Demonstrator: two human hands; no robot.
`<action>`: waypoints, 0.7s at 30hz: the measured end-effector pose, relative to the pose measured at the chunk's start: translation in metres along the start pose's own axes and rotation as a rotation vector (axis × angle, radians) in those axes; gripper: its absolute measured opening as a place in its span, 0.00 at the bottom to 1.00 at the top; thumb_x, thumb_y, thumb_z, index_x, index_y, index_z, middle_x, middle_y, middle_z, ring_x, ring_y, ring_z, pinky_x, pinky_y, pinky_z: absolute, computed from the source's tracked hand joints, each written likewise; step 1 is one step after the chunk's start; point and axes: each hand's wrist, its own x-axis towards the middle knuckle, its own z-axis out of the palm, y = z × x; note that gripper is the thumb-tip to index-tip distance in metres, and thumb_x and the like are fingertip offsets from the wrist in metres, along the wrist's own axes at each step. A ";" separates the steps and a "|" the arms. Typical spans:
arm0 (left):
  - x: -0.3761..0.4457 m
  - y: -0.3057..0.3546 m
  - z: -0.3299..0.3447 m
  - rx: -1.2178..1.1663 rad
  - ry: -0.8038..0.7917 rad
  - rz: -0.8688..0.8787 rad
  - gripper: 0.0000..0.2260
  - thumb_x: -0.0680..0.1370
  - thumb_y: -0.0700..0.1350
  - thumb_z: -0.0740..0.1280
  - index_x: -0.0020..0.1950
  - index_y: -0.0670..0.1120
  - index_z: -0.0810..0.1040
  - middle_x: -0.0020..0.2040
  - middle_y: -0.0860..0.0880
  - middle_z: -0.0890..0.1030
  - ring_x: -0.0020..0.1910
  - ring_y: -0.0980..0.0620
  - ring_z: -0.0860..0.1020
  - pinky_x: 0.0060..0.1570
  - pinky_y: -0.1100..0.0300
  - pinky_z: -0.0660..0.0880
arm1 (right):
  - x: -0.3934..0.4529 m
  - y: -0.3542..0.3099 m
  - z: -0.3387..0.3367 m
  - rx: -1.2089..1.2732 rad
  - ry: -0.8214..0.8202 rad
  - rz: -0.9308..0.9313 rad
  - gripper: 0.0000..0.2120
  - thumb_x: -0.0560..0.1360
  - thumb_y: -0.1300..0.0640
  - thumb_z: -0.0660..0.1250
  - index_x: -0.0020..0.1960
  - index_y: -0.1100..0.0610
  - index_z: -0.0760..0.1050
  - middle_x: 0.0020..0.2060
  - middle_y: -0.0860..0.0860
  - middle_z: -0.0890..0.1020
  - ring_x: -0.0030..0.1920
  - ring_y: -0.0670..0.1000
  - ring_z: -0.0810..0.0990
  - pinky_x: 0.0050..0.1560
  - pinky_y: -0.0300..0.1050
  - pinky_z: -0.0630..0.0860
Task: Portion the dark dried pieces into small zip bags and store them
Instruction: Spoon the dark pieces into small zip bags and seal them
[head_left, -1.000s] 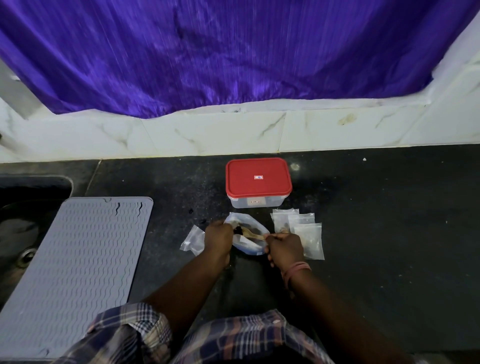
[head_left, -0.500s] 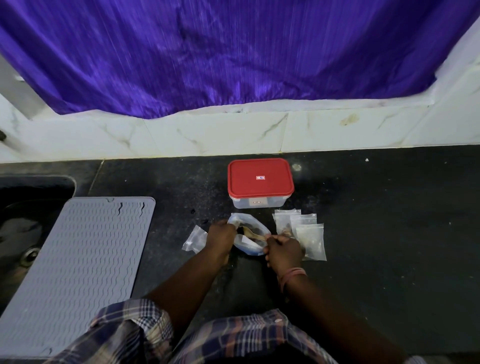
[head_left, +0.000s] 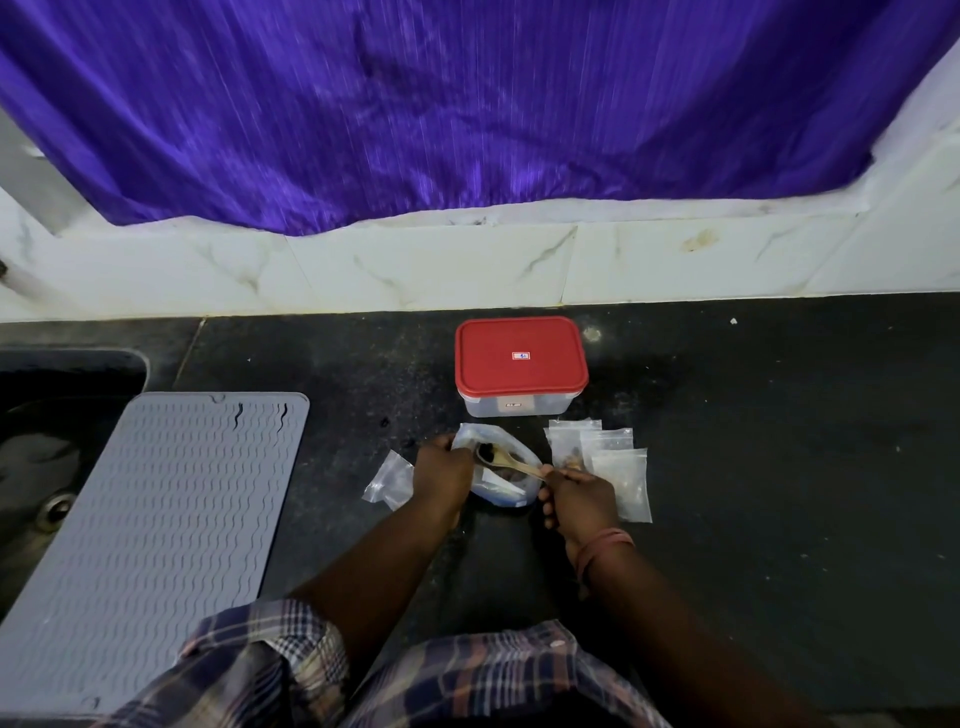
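A large clear bag (head_left: 511, 488) of dark dried pieces lies open on the black counter (head_left: 753, 441). My left hand (head_left: 441, 475) grips the bag's left rim. My right hand (head_left: 579, 501) holds the handle of a wooden spoon (head_left: 506, 460), whose bowl carries dark pieces (head_left: 487, 451) above the bag's mouth. A small empty zip bag (head_left: 390, 479) lies just left of my left hand. Several small zip bags (head_left: 610, 467) lie overlapping to the right, some with pieces inside.
A clear container with a red lid (head_left: 521, 361) stands shut behind the bags. A grey ribbed mat (head_left: 150, 535) lies at the left, partly over a dark sink (head_left: 41, 467). A marble backsplash (head_left: 415, 270) and a purple curtain (head_left: 441, 104) rise behind the counter.
The spoon has risen out of the large bag with dark pieces in its bowl. Both hands stay at the bag's sides.
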 end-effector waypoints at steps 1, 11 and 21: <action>-0.002 0.002 0.000 -0.013 -0.003 0.002 0.10 0.80 0.40 0.66 0.60 0.43 0.82 0.51 0.45 0.86 0.52 0.46 0.84 0.59 0.47 0.80 | 0.001 -0.001 0.000 0.000 -0.007 0.001 0.14 0.79 0.57 0.68 0.40 0.66 0.81 0.26 0.56 0.76 0.22 0.50 0.70 0.25 0.42 0.68; -0.001 -0.003 -0.006 -0.151 -0.041 0.052 0.22 0.76 0.45 0.71 0.70 0.46 0.77 0.60 0.48 0.84 0.59 0.49 0.82 0.65 0.47 0.78 | -0.013 -0.025 -0.012 -0.068 -0.048 -0.127 0.14 0.78 0.57 0.68 0.41 0.67 0.81 0.27 0.56 0.76 0.24 0.51 0.69 0.23 0.41 0.65; 0.009 -0.006 -0.071 0.127 0.555 0.015 0.09 0.81 0.45 0.64 0.58 0.48 0.82 0.56 0.45 0.83 0.57 0.43 0.81 0.62 0.46 0.77 | -0.025 -0.030 -0.009 -0.001 -0.039 -0.144 0.11 0.78 0.57 0.69 0.42 0.63 0.82 0.27 0.54 0.75 0.23 0.49 0.68 0.23 0.40 0.64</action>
